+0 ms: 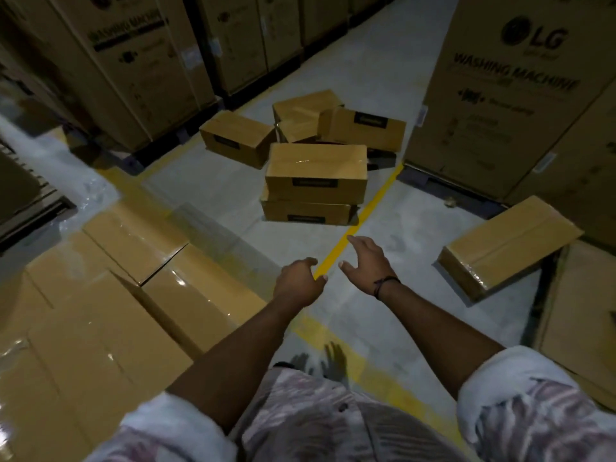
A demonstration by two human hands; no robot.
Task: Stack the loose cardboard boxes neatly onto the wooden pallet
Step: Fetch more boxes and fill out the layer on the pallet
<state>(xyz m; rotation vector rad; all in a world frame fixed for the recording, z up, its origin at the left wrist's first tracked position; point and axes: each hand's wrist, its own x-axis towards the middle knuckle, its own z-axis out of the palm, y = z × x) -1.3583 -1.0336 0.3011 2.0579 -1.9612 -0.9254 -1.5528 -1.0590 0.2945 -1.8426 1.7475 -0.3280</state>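
Several loose cardboard boxes lie on the grey floor ahead. The nearest is a stack of two, the top box (316,171) over a lower box (306,213). Behind them lie a tilted box (361,128), a box at the left (236,138) and another at the back (305,106). One more box (510,248) leans at the right. At the left are stacked boxes (110,285) covered in plastic film; the pallet under them is hidden. My left hand (300,281) is loosely curled and holds nothing. My right hand (366,261) is spread, empty, short of the near stack.
Tall washing-machine cartons stand at the right (520,95) and at the back left (126,68), walling the aisle. A yellow floor line (373,208) runs diagonally past the near stack. A flat cardboard sheet (580,315) lies at the right edge.
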